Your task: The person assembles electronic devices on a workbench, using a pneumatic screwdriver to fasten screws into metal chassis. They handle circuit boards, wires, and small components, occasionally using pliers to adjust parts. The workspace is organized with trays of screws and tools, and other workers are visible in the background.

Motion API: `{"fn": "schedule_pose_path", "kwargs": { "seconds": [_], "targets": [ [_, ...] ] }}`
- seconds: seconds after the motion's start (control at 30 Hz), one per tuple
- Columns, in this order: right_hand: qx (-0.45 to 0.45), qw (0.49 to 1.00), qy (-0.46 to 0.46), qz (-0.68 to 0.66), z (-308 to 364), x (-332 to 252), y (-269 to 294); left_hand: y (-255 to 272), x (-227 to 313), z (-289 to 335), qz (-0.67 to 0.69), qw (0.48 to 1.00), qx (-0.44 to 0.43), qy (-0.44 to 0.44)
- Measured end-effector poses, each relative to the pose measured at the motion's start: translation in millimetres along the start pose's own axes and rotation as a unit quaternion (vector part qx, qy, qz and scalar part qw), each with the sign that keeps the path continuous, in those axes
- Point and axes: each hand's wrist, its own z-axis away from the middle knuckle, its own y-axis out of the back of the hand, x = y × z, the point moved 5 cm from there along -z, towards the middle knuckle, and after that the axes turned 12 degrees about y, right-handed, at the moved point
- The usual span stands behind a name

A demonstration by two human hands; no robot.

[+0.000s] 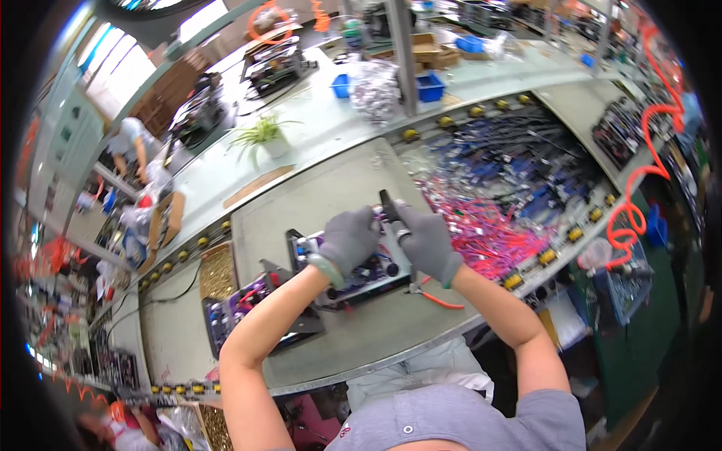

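Observation:
Both hands wear grey gloves and work over the upper edge of an open electronic assembly (pixel 382 284), which has a pale metal frame, purple parts and dark round pieces. My left hand (pixel 350 242) is closed at this edge, fingertips pinched; whatever lies in them is hidden. Opposite it, my right hand (pixel 426 244) is closed around a black, elongated object (pixel 388 204) that sticks up past the fingers; its exact kind is unclear. Just below my right wrist, a pair of pliers (pixel 442 302) with red-orange handles lies on the bench beside the assembly.
Left of the assembly stands another dark unit (pixel 216 323) with purple wiring, near a box of small brass-coloured parts (pixel 217 272). Heaped pink and dark cables (pixel 500 214) lie to the right. A potted plant (pixel 272 139) stands beyond, and a coiled orange hose (pixel 632 218) hangs at right.

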Motion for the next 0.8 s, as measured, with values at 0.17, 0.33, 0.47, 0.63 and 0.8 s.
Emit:
{"fn": "schedule_pose_path", "kwargs": {
  "seconds": [0.17,0.33,0.47,0.63,0.8],
  "targets": [
    [-0.03,0.999,-0.042,0.007,-1.1,-1.5,5.6,28.5,-24.0,8.8,0.23,0.969,-0.094,-0.006],
    [-0.137,0.987,-0.071,0.04,-41.7,39.3,4.2,112.9,-117.3,25.3,0.225,0.972,0.067,-0.022],
    [-0.132,0.991,0.007,0.033,-48.0,55.5,-8.0,171.1,-221.3,93.4,0.249,0.95,0.145,0.121],
    [-0.107,0.905,-0.23,-0.342,-5.8,123.1,36.4,168.5,-410.3,215.7,0.214,0.884,0.125,0.396],
    [-0.28,0.882,-0.233,0.3,67.0,368.1,81.7,48.1,-365.6,219.3,0.245,0.956,-0.033,0.158]
  ]
}}
